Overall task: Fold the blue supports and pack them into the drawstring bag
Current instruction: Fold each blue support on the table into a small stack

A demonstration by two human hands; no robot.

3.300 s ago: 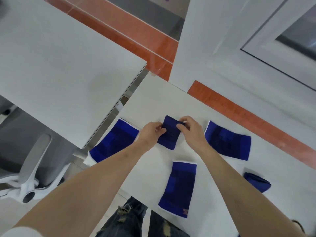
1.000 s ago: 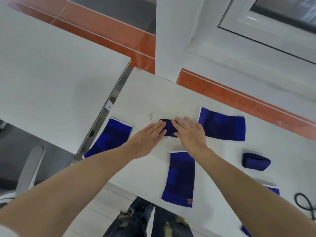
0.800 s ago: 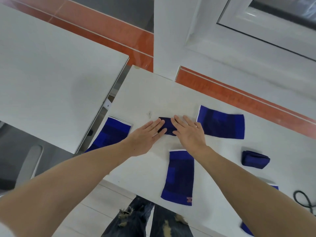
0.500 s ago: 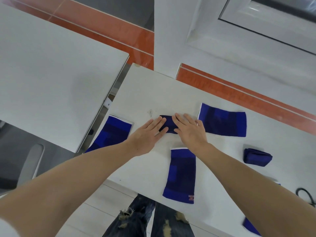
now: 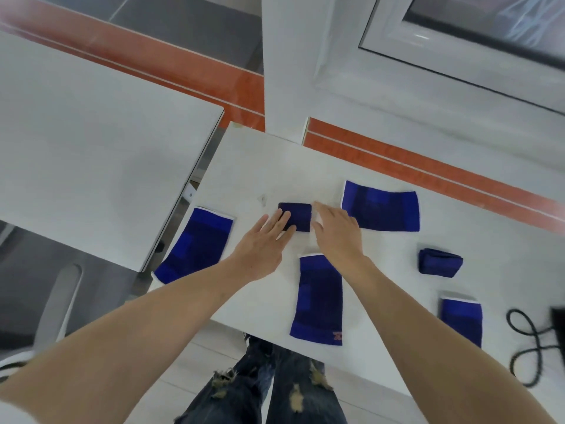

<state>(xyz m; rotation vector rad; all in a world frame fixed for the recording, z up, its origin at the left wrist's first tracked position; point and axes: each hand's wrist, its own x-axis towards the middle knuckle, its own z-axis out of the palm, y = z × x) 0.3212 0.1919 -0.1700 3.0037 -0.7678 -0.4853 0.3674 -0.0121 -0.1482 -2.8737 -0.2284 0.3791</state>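
A small folded blue support [image 5: 298,214] lies on the white table [image 5: 275,160]. My left hand [image 5: 263,243] is flat, its fingertips resting on the support's near left corner. My right hand [image 5: 334,231] is flat and just to the support's right, fingers spread, touching the table. Flat blue supports lie at the left edge [image 5: 195,244], at the back right [image 5: 380,206], near the front [image 5: 318,301] and at the front right [image 5: 461,319]. Another folded support [image 5: 438,263] sits at the right. A black drawstring [image 5: 526,341] and a dark bag corner [image 5: 559,322] show at the right edge.
A second white table [image 5: 91,133] stands to the left across a narrow gap. A white chair [image 5: 55,313] is at the lower left. A white pillar [image 5: 293,71] and a window frame rise behind the table. My knees show below the table's front edge.
Both hands were pressing flat over the folded support. Now my right hand has slid off to its right and my left hand has drawn back, uncovering most of the support.
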